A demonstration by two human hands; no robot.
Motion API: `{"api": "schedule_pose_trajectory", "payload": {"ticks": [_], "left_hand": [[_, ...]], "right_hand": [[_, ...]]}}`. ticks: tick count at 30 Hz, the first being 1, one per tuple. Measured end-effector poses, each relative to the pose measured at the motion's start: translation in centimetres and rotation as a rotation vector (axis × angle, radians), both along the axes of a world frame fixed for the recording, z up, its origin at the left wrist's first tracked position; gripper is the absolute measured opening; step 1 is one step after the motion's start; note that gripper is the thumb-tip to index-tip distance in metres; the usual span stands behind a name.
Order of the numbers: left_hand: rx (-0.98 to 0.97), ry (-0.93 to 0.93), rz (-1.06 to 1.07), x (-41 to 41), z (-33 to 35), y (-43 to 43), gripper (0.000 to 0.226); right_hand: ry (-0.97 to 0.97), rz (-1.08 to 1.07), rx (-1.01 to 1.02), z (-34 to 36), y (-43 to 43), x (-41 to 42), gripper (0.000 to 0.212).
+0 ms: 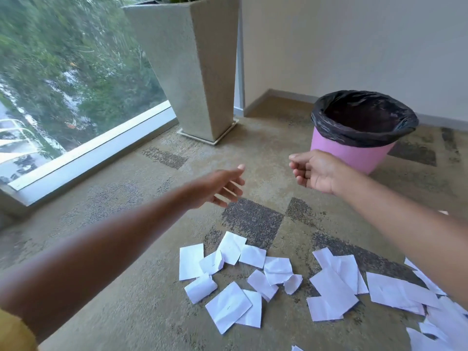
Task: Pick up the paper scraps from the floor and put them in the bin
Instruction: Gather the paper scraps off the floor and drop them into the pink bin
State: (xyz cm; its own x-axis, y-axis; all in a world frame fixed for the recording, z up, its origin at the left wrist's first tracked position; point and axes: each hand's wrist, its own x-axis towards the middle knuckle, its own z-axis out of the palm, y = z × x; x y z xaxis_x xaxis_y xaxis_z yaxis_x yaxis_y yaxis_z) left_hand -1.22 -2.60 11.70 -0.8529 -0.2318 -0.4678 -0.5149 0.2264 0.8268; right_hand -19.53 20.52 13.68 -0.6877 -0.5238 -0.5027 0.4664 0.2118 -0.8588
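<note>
Several white paper scraps (pixel 253 279) lie scattered on the patterned carpet in the lower middle and right of the view. A pink bin (pixel 354 153) lined with a black bag stands upright at the back right, near the wall. My left hand (pixel 220 186) reaches forward above the carpet, fingers apart and holding nothing. My right hand (pixel 314 171) hovers just left of the bin's lower side, fingers loosely curled, with nothing visible in it. Both hands are above and beyond the scraps.
A tall grey stone planter (pixel 192 72) stands on a tray at the back, beside a floor-level window (pixel 63 84) on the left. A beige wall (pixel 354 41) with a skirting board runs behind the bin. More scraps lie at the bottom right corner.
</note>
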Motion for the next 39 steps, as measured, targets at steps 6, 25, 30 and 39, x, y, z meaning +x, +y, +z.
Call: {"api": "schedule_pose_trajectory", "payload": {"ticks": [6,25,30,39], "left_hand": [[-0.478,-0.270,-0.117,9.4,-6.5,-3.8,0.038],[-0.950,-0.346,-0.298,15.4,-15.3,-2.3,0.104],[-0.892,-0.353,-0.218,14.9,-15.1,-2.6,0.101],[-0.413,-0.181,0.266,14.7,-13.7,-3.8,0.020]], "right_hand": [[0.104,0.210,0.147,-4.1,-3.6,5.6,0.012],[1.381,1.189,0.568,-14.8,-9.6,20.6,0.037],[1.480,1.153,0.551,-16.4,-9.2,20.5,0.032],[1.130,0.772,0.541,-17.2,-8.3,16.2,0.026]]}}
